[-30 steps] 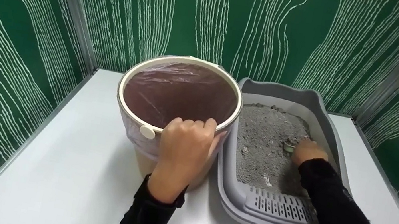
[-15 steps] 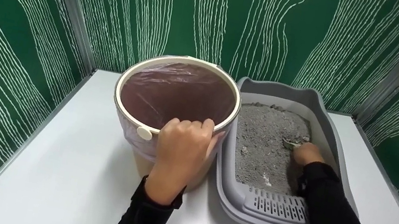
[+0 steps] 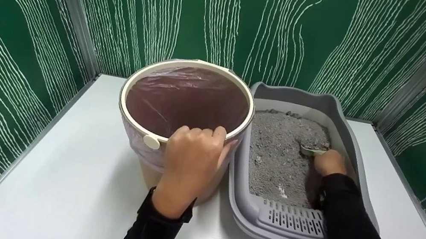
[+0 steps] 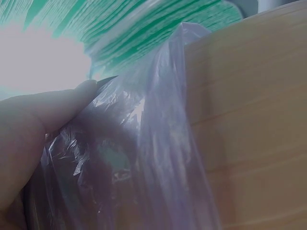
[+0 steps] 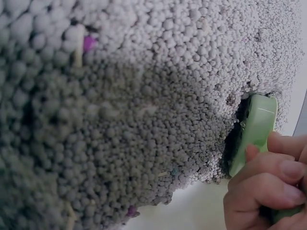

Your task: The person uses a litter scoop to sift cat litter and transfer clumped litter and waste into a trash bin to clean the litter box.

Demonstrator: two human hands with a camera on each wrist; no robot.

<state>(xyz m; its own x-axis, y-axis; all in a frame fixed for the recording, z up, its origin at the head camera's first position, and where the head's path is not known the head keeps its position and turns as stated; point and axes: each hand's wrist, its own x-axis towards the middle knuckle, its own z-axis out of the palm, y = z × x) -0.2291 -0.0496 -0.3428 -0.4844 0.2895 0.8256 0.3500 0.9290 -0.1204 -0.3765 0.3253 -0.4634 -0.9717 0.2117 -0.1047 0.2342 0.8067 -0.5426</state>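
Observation:
In the head view, my left hand (image 3: 191, 159) grips the near rim of a round bin (image 3: 149, 176), fingers curled over the edge. A thin clear plastic bag (image 4: 163, 120) lines the bin and hangs over its outside; in the left wrist view the thumb lies against it. My right hand (image 3: 329, 162) holds a green litter scoop (image 5: 256, 127) by its handle. The scoop's head sits partly sunk in grey cat litter (image 3: 277, 147), near the right wall of a grey litter box (image 3: 243, 207). Litter hides the lower part of the scoop.
The bin and litter box stand side by side on a white table (image 3: 74, 148). Green walls (image 3: 255, 22) with pale lines enclose it at the back and sides. A slotted step (image 3: 293, 219) forms the box's near end. Clumps lie along the litter's far edge.
The scoop has turned in the litter, its head now showing more edge-on. My right forearm has swung left. My left hand keeps its hold on the rim, while the head view shifts slightly.

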